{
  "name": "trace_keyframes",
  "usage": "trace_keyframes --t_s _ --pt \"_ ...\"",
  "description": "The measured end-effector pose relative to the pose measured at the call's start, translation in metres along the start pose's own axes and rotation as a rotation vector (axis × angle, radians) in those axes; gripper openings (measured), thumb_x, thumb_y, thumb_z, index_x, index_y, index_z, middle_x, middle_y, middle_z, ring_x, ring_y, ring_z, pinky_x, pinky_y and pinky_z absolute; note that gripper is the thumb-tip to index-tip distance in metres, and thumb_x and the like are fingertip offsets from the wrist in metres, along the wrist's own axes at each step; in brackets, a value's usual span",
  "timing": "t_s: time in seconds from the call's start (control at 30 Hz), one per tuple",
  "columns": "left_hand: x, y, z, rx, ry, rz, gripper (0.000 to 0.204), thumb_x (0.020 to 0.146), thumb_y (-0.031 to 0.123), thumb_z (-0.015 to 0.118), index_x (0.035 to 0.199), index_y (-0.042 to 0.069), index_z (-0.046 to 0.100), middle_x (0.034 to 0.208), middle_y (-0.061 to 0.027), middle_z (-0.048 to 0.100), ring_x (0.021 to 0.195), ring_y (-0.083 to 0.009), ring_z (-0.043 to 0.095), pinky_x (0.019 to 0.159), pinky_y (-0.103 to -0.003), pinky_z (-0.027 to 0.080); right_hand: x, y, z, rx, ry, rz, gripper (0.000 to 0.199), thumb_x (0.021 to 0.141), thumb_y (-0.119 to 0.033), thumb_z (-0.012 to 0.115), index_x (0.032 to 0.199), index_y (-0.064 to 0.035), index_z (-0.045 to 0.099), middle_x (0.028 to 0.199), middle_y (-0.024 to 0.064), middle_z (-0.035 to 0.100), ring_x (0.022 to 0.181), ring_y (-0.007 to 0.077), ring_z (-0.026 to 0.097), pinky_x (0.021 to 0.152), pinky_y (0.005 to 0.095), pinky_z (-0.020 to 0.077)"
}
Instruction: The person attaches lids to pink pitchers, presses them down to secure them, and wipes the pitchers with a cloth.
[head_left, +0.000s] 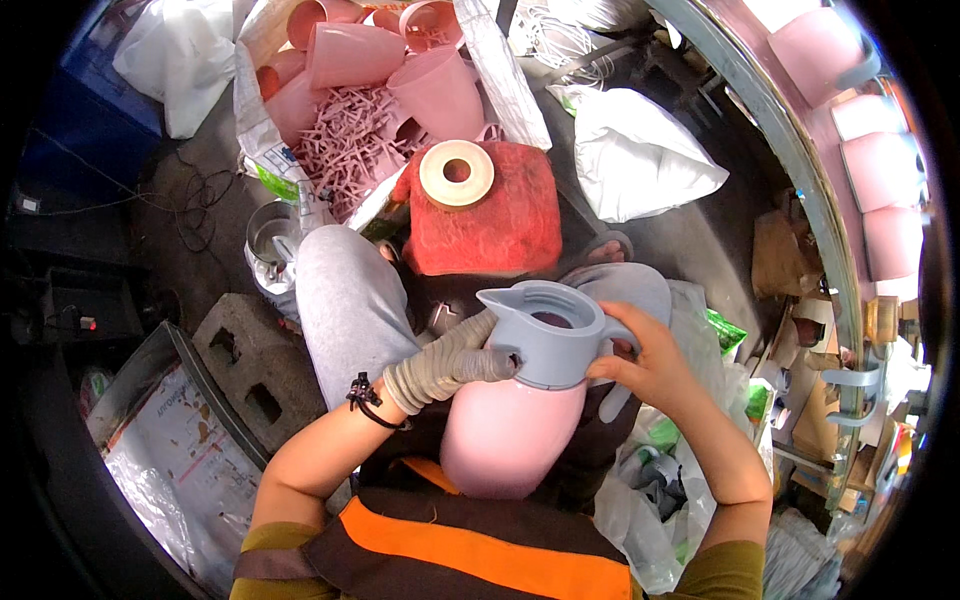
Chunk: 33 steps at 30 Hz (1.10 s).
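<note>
Our left hand [448, 365] is clasping the grey collar [548, 366], our right hand [652, 362] seemingly gripping the handle [614, 403]: sound holds, the pink jug [515, 440] probably being light, stiff, slick.

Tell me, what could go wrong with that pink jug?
The gloved left hand and bare right hand hold the grey top. I can't tell whether it's fixed tightly, so the pink body might come loose and drop. If it fell and rolled forward, it could bump the bare toes.

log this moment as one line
left: gloved fingers holding grey plastic spouted collar; right: bare fingers on its handle; collar: on pink rounded jug body
</note>
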<state>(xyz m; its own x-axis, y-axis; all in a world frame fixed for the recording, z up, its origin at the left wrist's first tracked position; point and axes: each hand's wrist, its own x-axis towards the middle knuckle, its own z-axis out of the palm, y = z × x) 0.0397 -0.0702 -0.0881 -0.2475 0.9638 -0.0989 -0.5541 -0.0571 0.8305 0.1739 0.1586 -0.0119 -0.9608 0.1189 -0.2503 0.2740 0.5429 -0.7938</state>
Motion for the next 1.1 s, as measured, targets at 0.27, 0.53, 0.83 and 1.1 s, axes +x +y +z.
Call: trace_keyframes --t_s 0.27,0.53,0.83,1.1 --pt "-0.005 -0.008 0.011 0.049 0.101 -0.005 0.077 0.085 0.040 0.067 0.142 0.000 0.035 0.129 -0.0091 0.052 0.119 -0.0161 0.048 0.102 -0.031 0.038 -0.012 0.018 0.028 0.175 0.036 0.166 0.064 0.073 -0.034 0.082 0.122 -0.0035 0.056 0.110 0.0116 0.061 0.096 0.0184 0.060 0.078 0.0317 0.0502" --pt "-0.007 -0.012 0.001 -0.022 0.064 -0.020 0.070 0.085 0.038 0.066 0.139 0.001 0.041 0.124 -0.0080 0.056 0.113 -0.0154 0.052 0.100 -0.031 0.041 0.005 0.003 0.019 0.264 -0.075 0.132 0.063 0.074 -0.033 0.081 0.122 -0.0011 0.055 0.108 0.0102 0.061 0.101 0.0186 0.060 0.080 0.0324 0.0510" --pt "-0.006 0.003 0.008 0.148 0.038 -0.100 0.064 0.086 0.037 0.064 0.136 0.002 0.045 0.121 -0.0105 0.057 0.111 -0.0178 0.055 0.097 -0.031 0.043 -0.018 0.006 0.014 0.176 -0.097 0.210 0.076 0.055 -0.038 0.093 0.110 -0.0012 0.056 0.086 0.0055 0.057 0.068 0.0128 0.052 0.065 0.0294 0.0480" --pt "0.076 0.071 -0.084 1.223 0.550 0.064 0.059 0.076 0.042 0.070 0.122 0.008 0.056 0.115 -0.0130 0.058 0.111 -0.0292 0.055 0.092 -0.043 0.046 -0.029 0.014 0.007 0.200 0.010 0.267 0.066 0.053 -0.032 0.095 0.102 -0.0058 0.060 0.091 -0.0012 0.058 0.082 0.0075 0.052 0.068 0.0242 0.0456"
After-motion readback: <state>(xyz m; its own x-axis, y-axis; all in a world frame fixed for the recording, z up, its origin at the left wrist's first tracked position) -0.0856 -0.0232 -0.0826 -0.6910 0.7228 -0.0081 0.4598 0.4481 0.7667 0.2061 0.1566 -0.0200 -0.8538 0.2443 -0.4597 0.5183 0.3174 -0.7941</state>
